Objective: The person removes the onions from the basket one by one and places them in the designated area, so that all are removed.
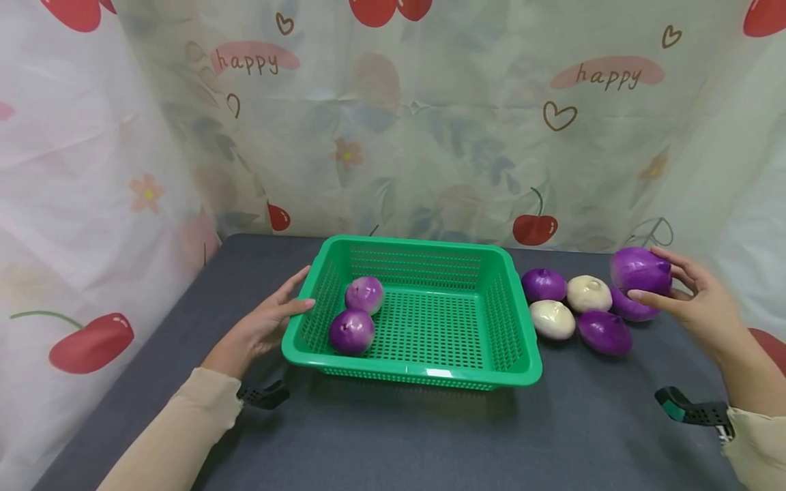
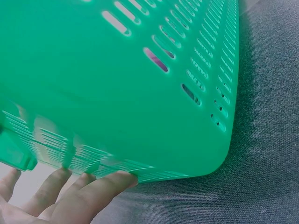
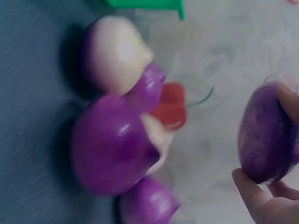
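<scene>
Right hand (image 1: 703, 296) pinches a purple onion (image 1: 641, 271), left hand (image 1: 264, 324) grips the green basket (image 1: 393, 369) — looks like picking-up time — next needs a snug hold

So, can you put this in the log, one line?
left hand: touching green basket; right hand: holding raised purple onion; in basket: two purple onions; on table: three purple onions, two white onions

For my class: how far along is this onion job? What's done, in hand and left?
It looks under way. Done: two purple onions lie in the basket. In hand: the right grip holds a third purple onion, outside the basket. Probably left: five more on the table beside the basket, three purple ones and two white ones.
</scene>
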The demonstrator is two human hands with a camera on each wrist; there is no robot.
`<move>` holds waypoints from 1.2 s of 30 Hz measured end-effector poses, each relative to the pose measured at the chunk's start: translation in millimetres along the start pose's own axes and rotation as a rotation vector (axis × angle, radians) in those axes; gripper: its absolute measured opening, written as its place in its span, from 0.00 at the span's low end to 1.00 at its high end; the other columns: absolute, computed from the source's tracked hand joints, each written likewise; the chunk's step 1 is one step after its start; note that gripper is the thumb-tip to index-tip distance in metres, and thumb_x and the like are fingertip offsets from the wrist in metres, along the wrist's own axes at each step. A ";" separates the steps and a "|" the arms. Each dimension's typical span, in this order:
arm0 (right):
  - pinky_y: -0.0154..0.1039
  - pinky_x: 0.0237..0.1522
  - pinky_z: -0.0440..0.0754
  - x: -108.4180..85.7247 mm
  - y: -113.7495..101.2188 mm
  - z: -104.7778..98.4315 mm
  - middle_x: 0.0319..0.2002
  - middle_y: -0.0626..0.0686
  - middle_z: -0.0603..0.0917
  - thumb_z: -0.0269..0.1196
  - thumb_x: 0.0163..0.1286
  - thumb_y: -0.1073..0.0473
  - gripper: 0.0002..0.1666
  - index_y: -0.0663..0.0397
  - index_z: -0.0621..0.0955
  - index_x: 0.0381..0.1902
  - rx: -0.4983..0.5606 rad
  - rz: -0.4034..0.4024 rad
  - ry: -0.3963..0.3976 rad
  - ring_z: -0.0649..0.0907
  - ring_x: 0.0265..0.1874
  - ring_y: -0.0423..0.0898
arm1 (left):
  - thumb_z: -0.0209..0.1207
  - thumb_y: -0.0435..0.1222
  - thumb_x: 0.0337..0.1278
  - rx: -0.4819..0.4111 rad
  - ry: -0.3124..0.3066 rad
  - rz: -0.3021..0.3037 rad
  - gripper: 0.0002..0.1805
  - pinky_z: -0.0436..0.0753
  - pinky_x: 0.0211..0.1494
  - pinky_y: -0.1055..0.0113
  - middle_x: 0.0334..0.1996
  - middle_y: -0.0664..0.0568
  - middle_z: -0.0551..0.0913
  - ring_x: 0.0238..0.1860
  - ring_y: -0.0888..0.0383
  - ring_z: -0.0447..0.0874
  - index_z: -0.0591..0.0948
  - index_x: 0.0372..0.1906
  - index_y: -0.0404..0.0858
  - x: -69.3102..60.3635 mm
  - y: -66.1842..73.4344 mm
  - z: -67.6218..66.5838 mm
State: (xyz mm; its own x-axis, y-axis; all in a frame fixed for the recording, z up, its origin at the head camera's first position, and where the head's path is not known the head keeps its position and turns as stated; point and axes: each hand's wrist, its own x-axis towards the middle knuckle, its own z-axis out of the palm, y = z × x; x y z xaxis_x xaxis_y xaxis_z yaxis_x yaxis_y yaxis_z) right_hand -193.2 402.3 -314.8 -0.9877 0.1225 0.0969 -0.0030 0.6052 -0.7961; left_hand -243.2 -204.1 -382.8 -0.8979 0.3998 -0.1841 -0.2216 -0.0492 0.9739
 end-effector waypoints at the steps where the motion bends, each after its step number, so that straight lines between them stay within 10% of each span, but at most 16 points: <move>1: 0.64 0.65 0.61 -1.9 7.6 0.5 0.77 0.58 0.45 0.62 0.68 0.49 0.46 0.21 0.50 0.75 0.015 0.011 0.016 0.58 0.69 0.71 | 0.54 0.37 0.70 -0.003 0.002 -0.002 0.43 0.79 0.53 0.48 0.70 0.36 0.55 0.57 0.47 0.77 0.42 0.77 0.61 0.0 -0.2 -0.3; 14: 0.75 0.60 0.54 -16.3 91.8 -0.8 0.73 0.74 0.42 0.64 0.66 0.46 0.54 0.39 0.44 0.78 -0.029 0.175 0.091 0.47 0.69 0.77 | 0.55 0.38 0.69 -0.005 0.007 -0.012 0.44 0.78 0.55 0.45 0.71 0.37 0.55 0.59 0.46 0.75 0.42 0.77 0.62 2.5 -1.9 -1.8; 22: 0.77 0.57 0.53 -12.4 109.9 -1.7 0.69 0.82 0.41 0.65 0.65 0.43 0.59 0.61 0.43 0.76 -0.126 0.246 0.013 0.47 0.66 0.81 | 0.55 0.37 0.69 -0.008 0.005 -0.013 0.43 0.78 0.55 0.44 0.71 0.37 0.55 0.60 0.45 0.74 0.43 0.77 0.63 2.7 -1.3 -1.4; 36: 0.77 0.59 0.50 -7.9 121.2 -0.5 0.69 0.82 0.38 0.67 0.63 0.43 0.62 0.60 0.41 0.76 -0.103 0.265 -0.081 0.44 0.66 0.82 | 0.56 0.38 0.68 -0.016 0.025 -0.027 0.44 0.77 0.56 0.43 0.72 0.38 0.55 0.62 0.43 0.73 0.43 0.77 0.63 2.1 -0.7 -0.5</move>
State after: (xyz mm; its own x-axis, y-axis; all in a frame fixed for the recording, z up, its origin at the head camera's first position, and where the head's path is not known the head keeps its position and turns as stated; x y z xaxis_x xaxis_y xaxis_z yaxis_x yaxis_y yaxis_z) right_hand -185.7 475.0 -411.8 -0.9613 0.2261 -0.1576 0.2683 0.6376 -0.7222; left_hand -245.2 -203.7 -383.9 -0.9007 0.3784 -0.2134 -0.2516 -0.0539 0.9663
